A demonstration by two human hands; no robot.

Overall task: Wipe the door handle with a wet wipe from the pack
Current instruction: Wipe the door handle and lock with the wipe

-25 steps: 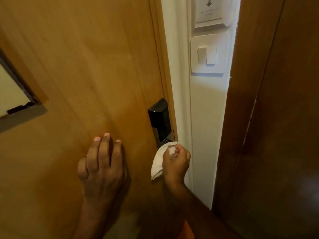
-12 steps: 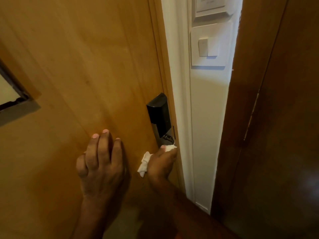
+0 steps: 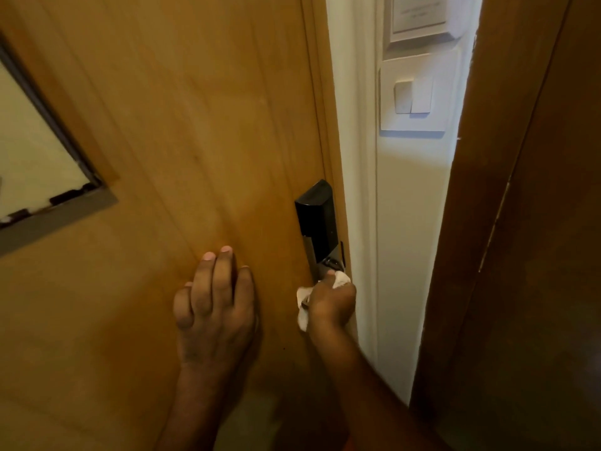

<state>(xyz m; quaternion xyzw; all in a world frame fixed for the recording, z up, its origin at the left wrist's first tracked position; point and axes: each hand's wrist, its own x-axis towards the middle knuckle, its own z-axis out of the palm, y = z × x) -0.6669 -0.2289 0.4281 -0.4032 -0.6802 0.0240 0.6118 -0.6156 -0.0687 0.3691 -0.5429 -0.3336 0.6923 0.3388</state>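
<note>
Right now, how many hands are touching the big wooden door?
1. The left hand lies flat on the orange-brown wooden door. The right hand grips the crumpled white wipe at the handle instead.

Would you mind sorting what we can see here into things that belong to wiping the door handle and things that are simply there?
In use: wet wipe, right hand, left hand, lock unit, door.
Just there: light switch, wall card holder, framed panel.

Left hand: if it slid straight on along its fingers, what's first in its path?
Probably nothing: the left hand lies flat on the orange-brown wooden door, with bare wood above its fingertips.
</note>
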